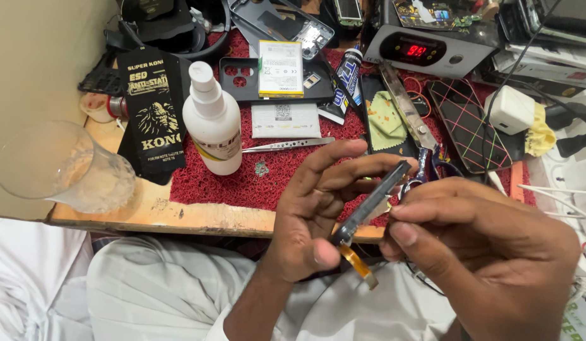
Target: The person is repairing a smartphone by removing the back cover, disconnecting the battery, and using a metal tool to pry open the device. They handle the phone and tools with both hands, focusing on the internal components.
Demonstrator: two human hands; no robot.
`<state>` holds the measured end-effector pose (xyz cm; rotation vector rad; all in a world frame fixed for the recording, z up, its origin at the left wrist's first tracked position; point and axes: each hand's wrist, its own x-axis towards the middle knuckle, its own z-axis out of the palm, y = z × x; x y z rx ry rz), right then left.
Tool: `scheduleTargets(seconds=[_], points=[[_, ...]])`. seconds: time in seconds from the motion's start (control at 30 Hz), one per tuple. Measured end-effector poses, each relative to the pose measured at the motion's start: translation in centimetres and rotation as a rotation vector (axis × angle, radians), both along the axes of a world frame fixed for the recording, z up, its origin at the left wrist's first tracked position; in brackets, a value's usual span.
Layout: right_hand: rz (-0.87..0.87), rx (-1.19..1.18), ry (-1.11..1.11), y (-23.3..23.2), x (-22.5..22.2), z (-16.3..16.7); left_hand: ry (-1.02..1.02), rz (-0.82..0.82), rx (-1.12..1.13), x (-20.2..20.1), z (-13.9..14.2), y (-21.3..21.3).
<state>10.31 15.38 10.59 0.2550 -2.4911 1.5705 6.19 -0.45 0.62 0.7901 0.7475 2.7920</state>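
My left hand (315,208) grips a thin dark phone screen panel (372,202) edge-on, thumb at its lower end, fingers curled over its top. An orange flex ribbon (358,265) hangs from the panel's lower end. My right hand (488,243) pinches the panel's right edge between thumb and forefinger, in front of the wooden bench edge (204,218). Both hands are held above my lap in white cloth.
On the red mat (242,180) lie a white spray bottle (212,120), metal tweezers (286,145), a battery (281,68), scissors (413,126), a patterned phone back (469,126) and a black packet (151,110). A clear glass (59,167) stands left. A heater unit with a red display (422,50) sits behind.
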Motion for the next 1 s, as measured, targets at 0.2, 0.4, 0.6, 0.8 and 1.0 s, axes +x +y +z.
scheduleTargets(seconds=[0.2, 0.4, 0.6, 0.8, 1.0], points=[[0.085, 0.386, 0.26, -0.3, -0.7, 2.0, -0.008, -0.023, -0.016, 0.8, -0.5, -0.5], [0.132, 0.34, 0.224, -0.4, -0.7, 2.5, 0.008, -0.041, -0.039, 1.0, -0.9, -0.7], [0.176, 0.467, 0.166, 0.6, -1.0, 2.6, 0.0, -0.078, -0.037, 1.1, -1.4, -0.9], [0.282, 0.439, 0.16, 1.0, -1.3, 3.0, 0.005, -0.093, -0.079, 1.1, -2.0, -1.3], [0.187, 0.454, 0.139, 0.1, -0.7, 3.3, 0.007, -0.119, -0.074, 1.0, -2.9, -0.7]])
